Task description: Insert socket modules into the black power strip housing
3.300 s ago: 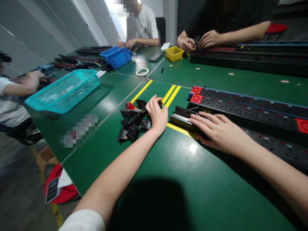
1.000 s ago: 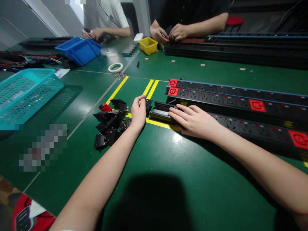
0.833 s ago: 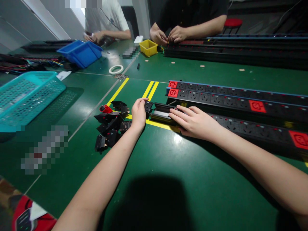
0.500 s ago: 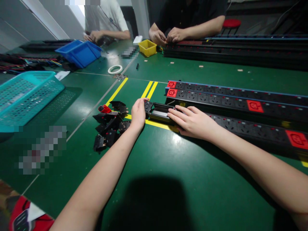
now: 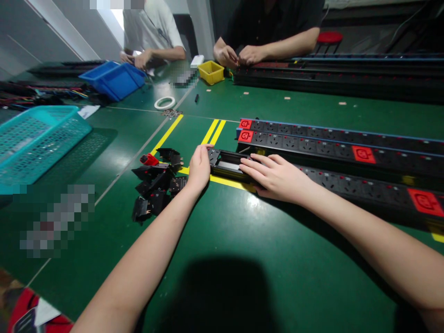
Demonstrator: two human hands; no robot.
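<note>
My left hand [image 5: 199,165] presses a small black socket module [image 5: 214,155] against the open left end of the nearest long black power strip [image 5: 347,185]. My right hand [image 5: 277,176] lies flat on top of that strip, just right of the open end, and holds it down. A pile of loose black socket modules [image 5: 156,182], with one red module [image 5: 149,160] among them, sits on the green table [image 5: 243,240] just left of my left hand.
Two more power strips [image 5: 312,138] with red sockets lie behind mine. A teal basket [image 5: 31,138] stands at the left, a blue bin [image 5: 113,79], a yellow bin [image 5: 211,72] and a tape roll [image 5: 164,102] farther back. Two other people work across the table.
My left hand lifted a black module from the pile and carried it right to the strip's open end. My right hand stayed on the strip.
</note>
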